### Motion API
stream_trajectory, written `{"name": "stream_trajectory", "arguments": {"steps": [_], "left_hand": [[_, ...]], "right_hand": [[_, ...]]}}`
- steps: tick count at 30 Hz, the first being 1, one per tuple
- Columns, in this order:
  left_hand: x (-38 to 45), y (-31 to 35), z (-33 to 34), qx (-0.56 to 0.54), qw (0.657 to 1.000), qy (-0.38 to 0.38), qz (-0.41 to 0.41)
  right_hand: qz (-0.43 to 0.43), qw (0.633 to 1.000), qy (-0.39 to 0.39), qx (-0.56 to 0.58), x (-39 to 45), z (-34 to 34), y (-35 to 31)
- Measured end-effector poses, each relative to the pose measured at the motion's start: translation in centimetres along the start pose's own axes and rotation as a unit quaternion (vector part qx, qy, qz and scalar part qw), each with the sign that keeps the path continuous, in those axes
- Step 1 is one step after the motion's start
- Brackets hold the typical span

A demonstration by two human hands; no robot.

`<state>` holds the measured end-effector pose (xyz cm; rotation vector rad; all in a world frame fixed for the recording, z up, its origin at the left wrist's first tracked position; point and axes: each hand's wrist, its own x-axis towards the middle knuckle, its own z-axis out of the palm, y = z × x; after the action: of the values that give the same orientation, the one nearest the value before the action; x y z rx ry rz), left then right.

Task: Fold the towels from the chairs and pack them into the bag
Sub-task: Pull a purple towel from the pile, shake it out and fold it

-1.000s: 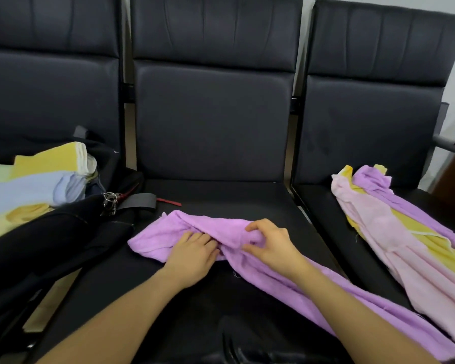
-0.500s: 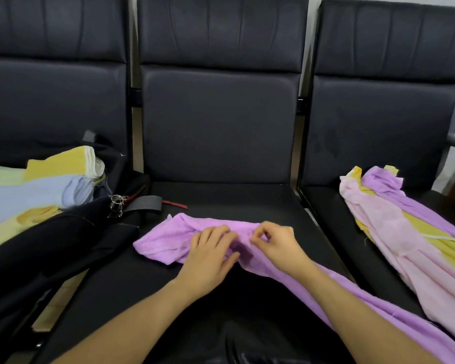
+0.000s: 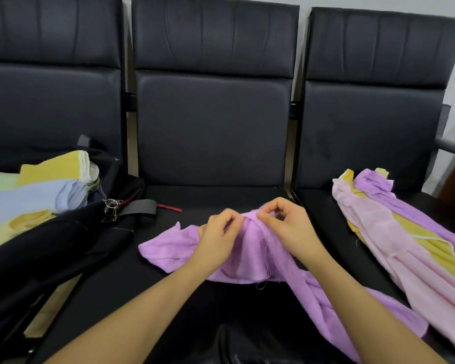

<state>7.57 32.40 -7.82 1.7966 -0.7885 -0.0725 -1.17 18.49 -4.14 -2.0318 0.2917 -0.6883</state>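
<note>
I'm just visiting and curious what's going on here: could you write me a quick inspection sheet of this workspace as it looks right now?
Surface: middle chair seat, black, padded.
Job's things: purple towel bunched on the middle seat, trailing right; black bag on the left seat with folded towels showing at its top; unfolded towels, pink, yellow and purple, on the right seat.
Clutter: red strap end and metal clip by the bag.
Grips: left hand and right hand both pinch the purple towel's raised edge.
Cables: nothing seen.
Surroundings: three black chair backs, pale wall behind.
</note>
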Motion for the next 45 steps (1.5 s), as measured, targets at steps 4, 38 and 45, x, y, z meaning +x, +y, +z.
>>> {"name": "stream_trajectory", "arguments": {"steps": [4, 38, 45], "left_hand": [[1.2, 1.0, -1.5, -0.054, 0.997, -0.026, -0.043], [-4.6, -4.9, -3.8, 0.377, 0.902, -0.026, 0.209], [-1.1, -1.4, -7.9, 0.216, 0.969, 0.112, 0.050]], "right_hand": [[0.009, 1.000, 0.010, 0.011, -0.2, 0.1, 0.5], [-0.020, 0.981, 0.021, -0.192, -1.8, 0.3, 2.8], [-0.019, 0.988, 0.141, 0.055, -1.2, -0.9, -0.8]]}}
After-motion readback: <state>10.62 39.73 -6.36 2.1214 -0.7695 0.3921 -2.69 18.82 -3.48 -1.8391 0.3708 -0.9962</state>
